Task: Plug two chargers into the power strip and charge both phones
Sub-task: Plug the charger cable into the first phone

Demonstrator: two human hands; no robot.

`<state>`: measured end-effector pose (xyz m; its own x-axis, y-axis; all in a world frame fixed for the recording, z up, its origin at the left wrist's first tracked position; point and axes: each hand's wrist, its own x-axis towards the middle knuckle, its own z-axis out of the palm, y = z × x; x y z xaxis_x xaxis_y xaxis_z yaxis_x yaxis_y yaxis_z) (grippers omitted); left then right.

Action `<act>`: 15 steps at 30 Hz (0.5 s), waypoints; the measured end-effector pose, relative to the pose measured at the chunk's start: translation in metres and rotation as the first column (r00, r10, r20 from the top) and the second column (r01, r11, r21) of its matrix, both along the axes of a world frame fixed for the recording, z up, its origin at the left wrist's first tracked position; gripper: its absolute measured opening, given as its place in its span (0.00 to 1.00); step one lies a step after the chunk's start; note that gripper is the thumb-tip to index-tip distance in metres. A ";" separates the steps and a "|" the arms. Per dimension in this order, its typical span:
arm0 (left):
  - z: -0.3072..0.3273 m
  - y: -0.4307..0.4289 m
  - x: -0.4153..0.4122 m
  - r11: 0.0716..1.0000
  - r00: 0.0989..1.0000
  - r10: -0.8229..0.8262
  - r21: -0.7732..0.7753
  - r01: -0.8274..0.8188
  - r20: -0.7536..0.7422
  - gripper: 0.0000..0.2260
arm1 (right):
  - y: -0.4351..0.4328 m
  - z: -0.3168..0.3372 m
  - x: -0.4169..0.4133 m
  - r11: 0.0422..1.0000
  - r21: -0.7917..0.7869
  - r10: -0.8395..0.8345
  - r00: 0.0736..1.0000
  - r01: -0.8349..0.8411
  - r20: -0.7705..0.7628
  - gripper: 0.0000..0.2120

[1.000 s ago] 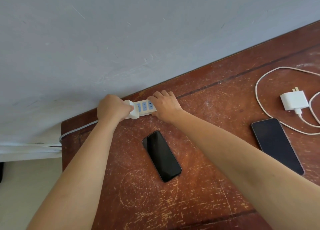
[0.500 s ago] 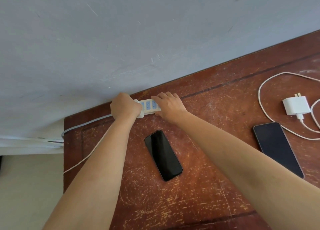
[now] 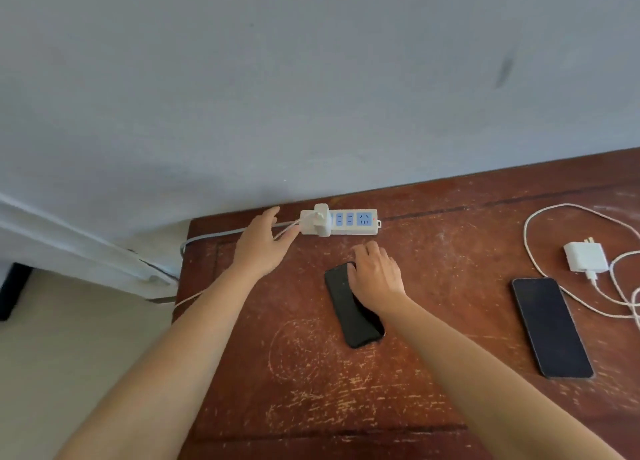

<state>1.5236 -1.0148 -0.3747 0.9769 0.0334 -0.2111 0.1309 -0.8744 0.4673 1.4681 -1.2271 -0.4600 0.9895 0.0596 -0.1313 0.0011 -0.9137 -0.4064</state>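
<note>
A white power strip [image 3: 356, 221] with blue sockets lies at the table's back edge by the wall. A white charger [image 3: 321, 221] sits plugged into its left end, and its thin cable runs left under my left hand [image 3: 260, 246], which is open just beside the strip. My right hand [image 3: 375, 274] rests with spread fingers on the top of a black phone [image 3: 356, 316] in the middle of the table. A second black phone [image 3: 550, 326] lies to the right. Behind it lies a second white charger [image 3: 585, 257], prongs up, with its looped white cable [image 3: 540, 217].
The worn brown wooden table [image 3: 329, 390] stands against a grey wall [image 3: 311, 78]. The strip's grey cord [image 3: 214, 233] drops off the table's left edge, with pale floor [image 3: 69, 338] below. A white pipe or rail [image 3: 86, 248] runs along the wall's base at left.
Both hands have let go of the power strip. The left hand pulled back to the left, the right hand came down onto the middle phone. The plugged-in charger now shows.
</note>
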 end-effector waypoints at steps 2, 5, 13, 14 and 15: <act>-0.004 0.046 -0.037 0.998 0.996 0.024 0.050 -0.028 0.088 0.30 | 0.028 0.005 -0.009 0.990 0.117 0.090 0.988 -0.076 -0.125 0.15; -0.022 0.118 -0.092 0.989 0.991 0.077 0.118 -0.090 0.109 0.29 | 0.082 0.012 -0.021 0.942 0.251 0.299 0.901 -0.225 -0.315 0.20; -0.106 0.241 -0.169 0.941 0.928 0.330 -0.011 -0.337 -0.175 0.31 | 0.243 0.007 -0.039 0.832 0.538 0.267 0.756 0.131 -0.598 0.36; -0.115 0.248 -0.167 0.928 0.914 0.355 -0.040 -0.370 -0.198 0.31 | 0.257 0.005 -0.040 0.781 0.577 0.252 0.725 0.239 -0.641 0.40; -0.123 0.254 -0.164 0.917 0.904 0.370 -0.069 -0.392 -0.216 0.32 | 0.270 0.003 -0.041 0.722 0.605 0.240 0.698 0.336 -0.675 0.43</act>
